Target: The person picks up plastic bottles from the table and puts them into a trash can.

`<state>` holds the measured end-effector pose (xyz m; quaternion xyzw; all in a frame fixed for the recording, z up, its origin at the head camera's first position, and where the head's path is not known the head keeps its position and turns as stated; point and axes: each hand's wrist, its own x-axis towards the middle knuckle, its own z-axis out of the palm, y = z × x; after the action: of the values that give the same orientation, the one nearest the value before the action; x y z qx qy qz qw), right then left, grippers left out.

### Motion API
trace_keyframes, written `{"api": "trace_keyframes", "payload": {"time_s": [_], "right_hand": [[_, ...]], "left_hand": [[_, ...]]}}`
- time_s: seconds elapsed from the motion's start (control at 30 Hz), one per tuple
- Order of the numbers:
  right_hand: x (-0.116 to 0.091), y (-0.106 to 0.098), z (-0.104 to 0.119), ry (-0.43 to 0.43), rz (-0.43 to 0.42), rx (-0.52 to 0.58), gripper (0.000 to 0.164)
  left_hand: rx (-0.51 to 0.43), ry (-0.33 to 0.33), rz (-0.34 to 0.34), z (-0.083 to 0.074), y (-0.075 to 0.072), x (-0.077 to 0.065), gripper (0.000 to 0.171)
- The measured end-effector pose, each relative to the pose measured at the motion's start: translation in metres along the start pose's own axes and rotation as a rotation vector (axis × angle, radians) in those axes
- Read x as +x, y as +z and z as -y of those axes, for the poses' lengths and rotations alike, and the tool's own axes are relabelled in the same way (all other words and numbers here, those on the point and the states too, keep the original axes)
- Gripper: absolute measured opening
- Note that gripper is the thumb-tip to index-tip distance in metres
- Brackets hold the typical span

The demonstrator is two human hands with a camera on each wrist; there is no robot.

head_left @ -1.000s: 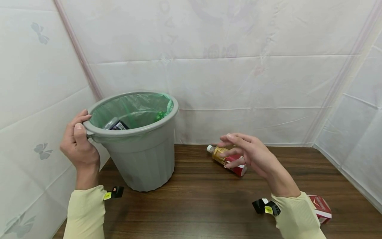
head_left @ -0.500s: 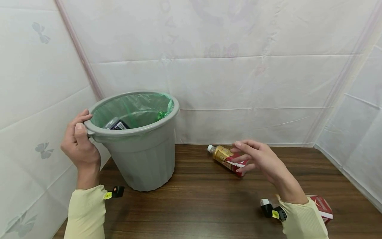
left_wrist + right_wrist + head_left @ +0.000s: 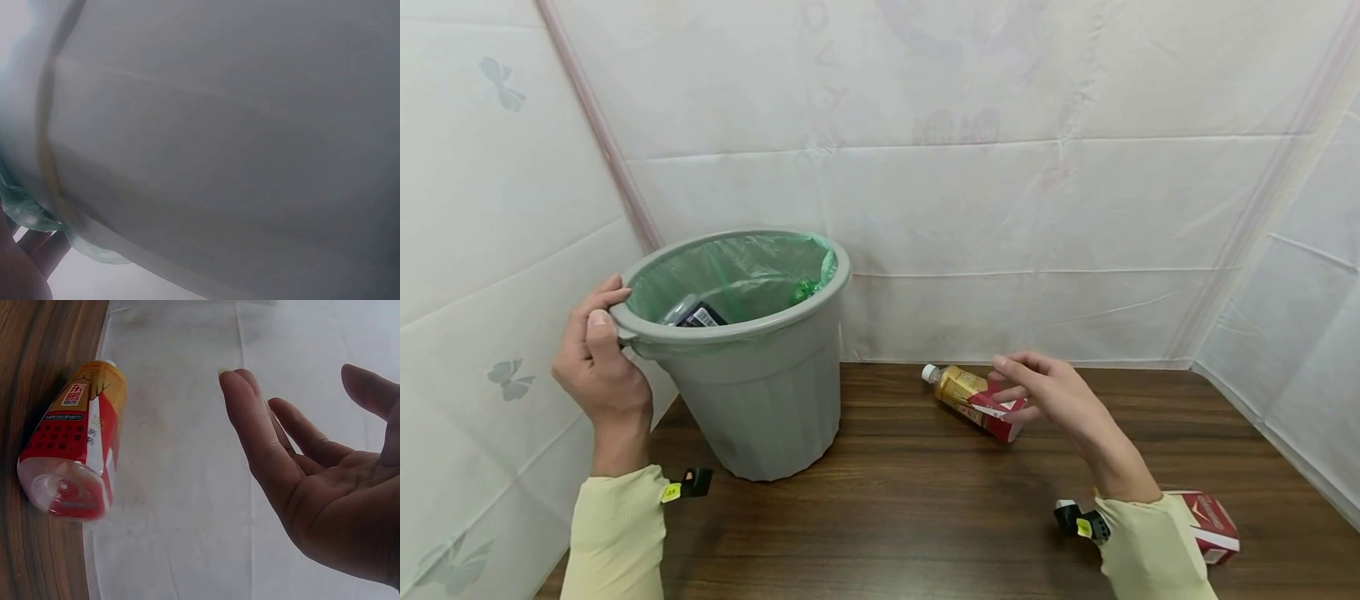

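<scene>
The gray bin stands on the tabletop and serves as the reference point. The left hand grips the bin's rim at its left side, fingers curled on the edge. A green liner covers the bin's interior; a dark-labeled container lies inside. The bottle lies on its side right of the bin, white cap toward it. The right hand is positioned beyond the bottle from the bin, fingers apart and holding nothing. A red-and-white carton sits farther right of the bin, partly hidden by a sleeve.
</scene>
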<state>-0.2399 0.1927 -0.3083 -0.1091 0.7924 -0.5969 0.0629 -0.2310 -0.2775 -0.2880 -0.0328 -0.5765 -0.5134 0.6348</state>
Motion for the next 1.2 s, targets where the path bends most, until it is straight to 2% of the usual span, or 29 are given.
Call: {"api": "trace_keyframes", "payload": {"time_s": [0.23,0.4,0.63,0.9,1.07,1.2], "right_hand": [[0.015,0.004,-0.009,0.007,-0.048,-0.047,0.061],[0.022,0.007,-0.014,0.011,-0.111,-0.179,0.065],[0.033,0.012,-0.021,-0.058,-0.144,-0.405,0.065],[0.048,0.016,-0.034,-0.070,-0.176,-0.493,0.061],[0.056,0.016,-0.044,-0.081,-0.166,-0.553,0.057],[0.061,0.016,-0.050,-0.074,-0.136,-0.628,0.060]], "left_hand": [[-0.002,0.000,-0.005,-0.002,-0.001,0.000,0.043],[-0.006,-0.002,-0.011,-0.003,0.000,0.000,0.043],[0.000,-0.001,-0.007,0.001,-0.002,0.001,0.043],[0.003,0.001,0.011,0.005,-0.003,0.001,0.043],[0.006,0.004,0.018,0.004,-0.002,0.000,0.044],[0.007,0.008,0.016,0.002,-0.001,0.000,0.044]]}}
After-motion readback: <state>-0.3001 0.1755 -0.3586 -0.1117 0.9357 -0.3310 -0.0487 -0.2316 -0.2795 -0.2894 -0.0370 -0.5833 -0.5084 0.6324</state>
